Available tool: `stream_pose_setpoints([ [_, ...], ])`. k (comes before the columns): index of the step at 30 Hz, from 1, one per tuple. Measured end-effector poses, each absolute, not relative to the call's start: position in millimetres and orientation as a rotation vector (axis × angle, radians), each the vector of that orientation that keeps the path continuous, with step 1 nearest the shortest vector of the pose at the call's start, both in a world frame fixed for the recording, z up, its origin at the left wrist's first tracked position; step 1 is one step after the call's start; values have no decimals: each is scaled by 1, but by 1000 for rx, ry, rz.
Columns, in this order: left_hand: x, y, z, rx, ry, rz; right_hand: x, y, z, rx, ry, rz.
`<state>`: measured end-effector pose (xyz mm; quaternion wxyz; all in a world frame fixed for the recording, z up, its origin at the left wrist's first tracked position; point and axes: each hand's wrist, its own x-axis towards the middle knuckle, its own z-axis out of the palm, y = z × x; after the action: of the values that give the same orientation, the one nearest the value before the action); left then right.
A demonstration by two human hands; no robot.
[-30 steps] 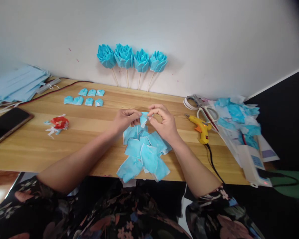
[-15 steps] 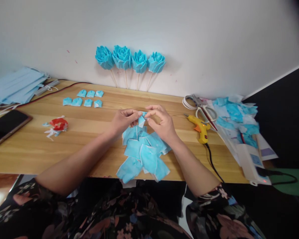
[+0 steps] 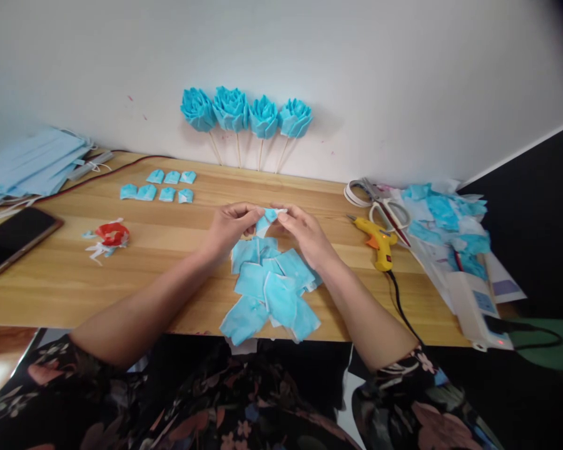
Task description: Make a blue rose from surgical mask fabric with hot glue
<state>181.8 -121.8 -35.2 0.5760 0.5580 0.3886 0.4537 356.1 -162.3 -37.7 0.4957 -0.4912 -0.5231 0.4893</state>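
Between my hands is a small blue-and-white fabric piece (image 3: 265, 220), partly folded, its white underside showing. My left hand (image 3: 234, 226) pinches its left side between thumb and fingers. My right hand (image 3: 304, 230) pinches its right corner, thumb on top and fingers behind. Just below lies a loose pile of blue fabric squares (image 3: 279, 294), reaching the table's front edge. Several folded blue petals (image 3: 167, 195) sit in two rows on the left, beyond my left hand.
Several blue fabric flowers (image 3: 231, 109) on sticks lean against the wall. Rightward lie a yellow glue gun (image 3: 379, 242), scissors (image 3: 388, 209), a tape roll (image 3: 355, 194), fabric scraps (image 3: 443, 212) and a white power strip (image 3: 478, 309). Masks (image 3: 37, 159), a phone (image 3: 16, 240) and a red bundle (image 3: 112, 235) are leftward.
My right fingers, raised and apart before, have come down and closed on the fabric piece's right corner. A white edge now shows there. My left hand keeps its pinch.
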Motion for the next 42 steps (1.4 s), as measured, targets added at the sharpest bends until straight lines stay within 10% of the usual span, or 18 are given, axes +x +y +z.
stream_pose_setpoints([
  [42,187,-129,-43,1500,1042,1173,349,-163,-44,-1196,-1288,1198],
])
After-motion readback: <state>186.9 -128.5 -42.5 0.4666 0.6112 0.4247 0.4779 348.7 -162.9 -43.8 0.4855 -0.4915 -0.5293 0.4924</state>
